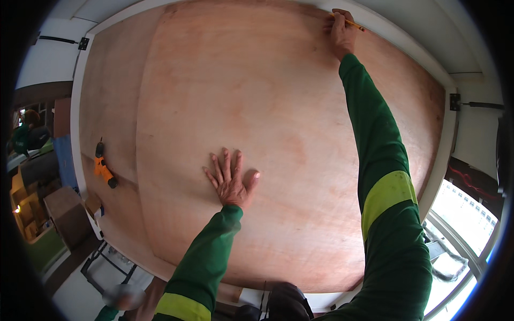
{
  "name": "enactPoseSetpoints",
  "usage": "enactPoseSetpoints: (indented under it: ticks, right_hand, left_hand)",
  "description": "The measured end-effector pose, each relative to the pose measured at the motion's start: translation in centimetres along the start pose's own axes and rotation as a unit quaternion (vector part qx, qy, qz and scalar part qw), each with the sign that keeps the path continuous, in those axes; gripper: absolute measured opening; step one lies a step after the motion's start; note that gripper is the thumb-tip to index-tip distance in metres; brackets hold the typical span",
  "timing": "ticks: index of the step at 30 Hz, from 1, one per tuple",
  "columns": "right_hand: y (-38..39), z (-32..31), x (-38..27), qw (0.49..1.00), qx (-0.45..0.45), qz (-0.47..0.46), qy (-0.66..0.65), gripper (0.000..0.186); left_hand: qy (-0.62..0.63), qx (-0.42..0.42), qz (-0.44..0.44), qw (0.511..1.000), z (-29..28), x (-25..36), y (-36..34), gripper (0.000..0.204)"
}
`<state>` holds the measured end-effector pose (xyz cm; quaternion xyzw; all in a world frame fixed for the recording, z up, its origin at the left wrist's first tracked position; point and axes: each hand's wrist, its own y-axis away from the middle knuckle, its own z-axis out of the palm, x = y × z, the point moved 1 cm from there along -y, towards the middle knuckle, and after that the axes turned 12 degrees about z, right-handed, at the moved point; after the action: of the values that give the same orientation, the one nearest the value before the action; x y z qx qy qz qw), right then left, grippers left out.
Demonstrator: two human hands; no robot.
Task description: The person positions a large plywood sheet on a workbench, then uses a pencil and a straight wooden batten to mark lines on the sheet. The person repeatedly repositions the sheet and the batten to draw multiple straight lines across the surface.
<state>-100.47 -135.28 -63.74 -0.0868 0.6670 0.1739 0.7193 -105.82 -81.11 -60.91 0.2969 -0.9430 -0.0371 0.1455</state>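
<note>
A large reddish-brown plywood sheet lies inside a white frame. On its middle my left hand rests flat, fingers spread and holding nothing. My right arm reaches to the far edge of the sheet, toward the right. There my right hand is closed around a yellow pencil, close to the white frame. The pencil's blunt end sticks out to the right; I cannot tell whether its tip touches the wood.
An orange and black cordless drill lies on the wood at the left. Black struts meet the frame on both sides. A blurred person is at lower left, another person farther left. A window stands at right.
</note>
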Motion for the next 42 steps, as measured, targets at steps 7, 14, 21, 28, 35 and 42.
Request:
enactPoseSetpoints:
  ticks: [7,14,21,28,35,42]
  right_hand:
    - [3.5,-0.7,0.0,0.995,0.020,-0.036,0.091,0.030]
    - [2.7,-1.5,1.7,0.979,0.004,-0.084,0.184,0.028]
    - [2.7,-1.5,1.4,0.985,0.016,-0.037,0.168,0.033]
    - [-1.5,0.4,2.2,0.958,-0.017,-0.079,0.277,0.029]
    - [-10.1,-1.3,8.6,0.960,0.004,-0.106,0.261,0.025]
    - [-6.6,1.0,5.8,0.975,0.035,-0.106,0.193,0.035]
  left_hand:
    - [-0.002,0.017,0.005,1.000,0.8,-0.4,-0.7,0.084]
    - [0.006,0.010,-0.004,1.000,0.6,-0.3,-0.7,0.084]
    - [0.008,0.018,0.008,1.000,0.9,-0.6,-0.7,0.083]
    - [-0.014,0.019,0.002,1.000,0.8,-0.8,-0.1,0.083]
    - [-0.009,0.020,0.019,1.000,1.1,-0.7,-0.7,0.083]
    - [-0.005,0.014,0.000,1.000,0.6,-0.2,-0.7,0.083]
